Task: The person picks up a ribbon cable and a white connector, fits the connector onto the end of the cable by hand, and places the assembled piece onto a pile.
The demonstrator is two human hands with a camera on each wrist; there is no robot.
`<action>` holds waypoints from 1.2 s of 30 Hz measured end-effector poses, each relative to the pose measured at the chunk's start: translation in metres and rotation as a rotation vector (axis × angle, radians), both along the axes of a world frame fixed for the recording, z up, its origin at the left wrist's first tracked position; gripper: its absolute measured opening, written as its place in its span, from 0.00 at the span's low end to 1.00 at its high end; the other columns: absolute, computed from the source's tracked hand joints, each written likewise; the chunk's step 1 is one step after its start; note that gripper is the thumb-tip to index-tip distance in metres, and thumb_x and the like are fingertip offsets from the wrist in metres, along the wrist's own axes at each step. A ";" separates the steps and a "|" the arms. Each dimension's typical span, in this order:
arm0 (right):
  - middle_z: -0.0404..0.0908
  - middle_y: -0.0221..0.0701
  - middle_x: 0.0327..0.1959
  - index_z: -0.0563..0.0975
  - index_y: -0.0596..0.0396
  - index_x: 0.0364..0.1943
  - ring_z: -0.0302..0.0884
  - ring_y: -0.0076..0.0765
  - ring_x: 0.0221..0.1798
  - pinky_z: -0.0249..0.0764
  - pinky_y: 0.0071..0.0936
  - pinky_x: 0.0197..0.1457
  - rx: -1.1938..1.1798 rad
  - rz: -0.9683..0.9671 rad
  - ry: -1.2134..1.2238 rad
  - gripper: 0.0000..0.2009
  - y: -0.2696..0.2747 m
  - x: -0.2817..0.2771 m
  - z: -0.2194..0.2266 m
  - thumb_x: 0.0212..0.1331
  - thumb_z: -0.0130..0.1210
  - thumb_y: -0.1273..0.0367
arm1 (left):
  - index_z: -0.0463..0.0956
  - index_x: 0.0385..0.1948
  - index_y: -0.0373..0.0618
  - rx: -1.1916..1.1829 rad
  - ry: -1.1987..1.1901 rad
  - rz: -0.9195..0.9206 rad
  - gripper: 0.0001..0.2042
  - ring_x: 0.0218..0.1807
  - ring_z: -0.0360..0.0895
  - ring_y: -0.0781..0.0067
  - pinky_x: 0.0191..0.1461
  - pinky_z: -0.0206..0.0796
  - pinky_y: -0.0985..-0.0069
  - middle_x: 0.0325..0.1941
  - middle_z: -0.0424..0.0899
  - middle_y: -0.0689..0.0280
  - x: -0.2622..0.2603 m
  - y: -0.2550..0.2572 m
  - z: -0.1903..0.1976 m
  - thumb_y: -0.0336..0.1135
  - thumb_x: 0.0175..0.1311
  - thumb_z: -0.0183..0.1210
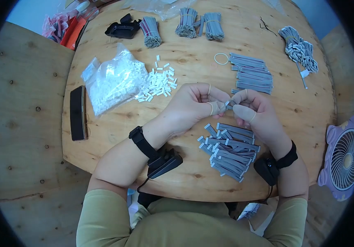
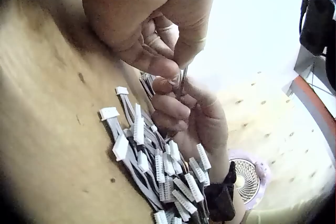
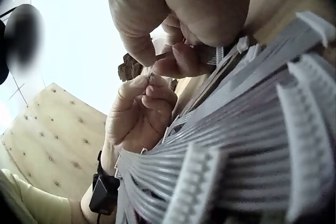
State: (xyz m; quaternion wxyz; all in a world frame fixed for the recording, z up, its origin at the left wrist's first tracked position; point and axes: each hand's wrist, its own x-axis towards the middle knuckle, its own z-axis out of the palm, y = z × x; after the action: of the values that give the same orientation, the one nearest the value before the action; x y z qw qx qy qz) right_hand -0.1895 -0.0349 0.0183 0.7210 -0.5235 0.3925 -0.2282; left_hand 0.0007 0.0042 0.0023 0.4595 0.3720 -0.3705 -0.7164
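Both hands meet above the middle of the table, with pale finger cots on some fingertips. My left hand point(image 1: 191, 103) pinches a small white connector point(image 1: 227, 104) between thumb and forefinger, mostly hidden by the fingertips. Opposite it, my right hand point(image 1: 256, 109) grips a grey ribbon cable point(image 2: 182, 81) whose end meets the left fingertips. Past the right fingers, a white connector shows in the right wrist view. Just below the hands lies a loose heap of grey ribbon cables with white connectors point(image 1: 232, 152).
Behind the hands lie a bag of white connectors point(image 1: 117, 80), loose connectors point(image 1: 160, 82) and a stack of cables point(image 1: 253, 74). Tied cable bundles point(image 1: 214, 26) stand farther back. A phone point(image 1: 77, 113) rests at the left edge; a purple fan point(image 1: 344, 158) stands at the right.
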 end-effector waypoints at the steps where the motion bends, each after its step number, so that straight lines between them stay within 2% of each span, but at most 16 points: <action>1: 0.71 0.23 0.25 0.71 0.57 0.33 0.66 0.14 0.23 0.65 0.13 0.26 0.004 -0.005 0.010 0.05 0.000 0.000 0.001 0.52 0.51 0.72 | 0.73 0.36 0.36 -0.004 0.000 -0.003 0.09 0.31 0.74 0.80 0.37 0.68 0.83 0.32 0.78 0.63 0.000 0.000 0.000 0.26 0.52 0.56; 11: 0.70 0.21 0.24 0.71 0.56 0.32 0.65 0.13 0.22 0.64 0.12 0.24 -0.031 0.013 -0.037 0.05 0.003 0.002 0.000 0.52 0.51 0.72 | 0.73 0.33 0.37 0.062 -0.041 0.008 0.07 0.28 0.72 0.82 0.35 0.67 0.85 0.29 0.77 0.66 -0.002 -0.002 0.005 0.30 0.56 0.54; 23: 0.69 0.20 0.25 0.70 0.56 0.30 0.65 0.11 0.23 0.65 0.12 0.25 -0.104 0.003 -0.088 0.03 0.007 0.004 -0.003 0.52 0.51 0.73 | 0.73 0.32 0.38 0.035 -0.043 -0.025 0.07 0.26 0.70 0.84 0.32 0.65 0.88 0.27 0.75 0.68 -0.001 -0.001 0.004 0.32 0.56 0.54; 36: 0.71 0.23 0.24 0.71 0.58 0.31 0.65 0.13 0.21 0.63 0.12 0.24 -0.038 -0.030 -0.098 0.04 0.006 0.003 -0.002 0.53 0.51 0.72 | 0.73 0.33 0.38 0.019 -0.030 -0.045 0.08 0.27 0.70 0.85 0.33 0.65 0.88 0.28 0.75 0.69 0.000 -0.003 0.003 0.32 0.57 0.53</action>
State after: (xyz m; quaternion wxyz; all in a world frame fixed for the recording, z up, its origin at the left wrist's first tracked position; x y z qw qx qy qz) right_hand -0.1862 -0.0289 0.0168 0.7257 -0.5193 0.3603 -0.2719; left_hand 0.0003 0.0016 0.0052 0.4344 0.3784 -0.3788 -0.7243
